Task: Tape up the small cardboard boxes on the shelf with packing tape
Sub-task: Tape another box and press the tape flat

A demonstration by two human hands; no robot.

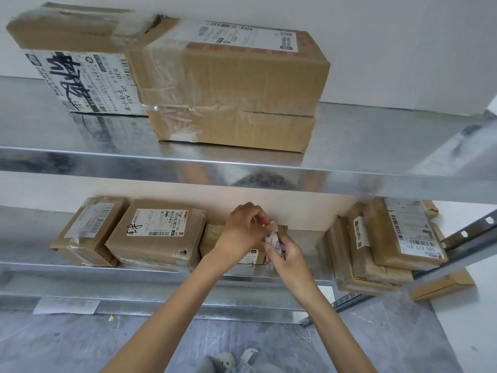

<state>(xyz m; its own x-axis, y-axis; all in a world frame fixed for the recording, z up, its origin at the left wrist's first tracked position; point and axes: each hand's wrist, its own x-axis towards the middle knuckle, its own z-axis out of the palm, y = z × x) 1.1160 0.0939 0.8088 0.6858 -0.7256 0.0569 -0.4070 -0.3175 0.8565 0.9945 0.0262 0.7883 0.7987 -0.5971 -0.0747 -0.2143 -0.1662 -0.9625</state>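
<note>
While both hands meet over the lower shelf (150,269), near the middle of its front edge, the left hand (240,234) and right hand (286,255) each pinch a white item (272,238) with blue print, fingers curled on it from both sides; cannot tell whether it is tape or a label. Small box (212,236) sits on the shelf just behind the hands, toward the back edge, mostly hidden by the left wrist; its label (251,257) shows below the hands; flaps hidden, so sealed or not is unclear. Labelled box (158,232) is just beside it on the left; left box (86,234) is beyond that, toward the left end; a stack (387,246) of flat boxes leans at the right end. Big boxes (228,84) lie on the upper shelf (107,160), taped.

Handling, as a guess: small box looks light; stiff corrugated card; glossy film on some faces, likely slick; corners may crush if squeezed. Best held by opposite side walls, or pinned flat from the top with one palm while the other lays tape along the seam; sliding it toward the front edge first would give room under the upper shelf. Peeled tape goes limp and sticky; hold its free end by a corner.
</note>
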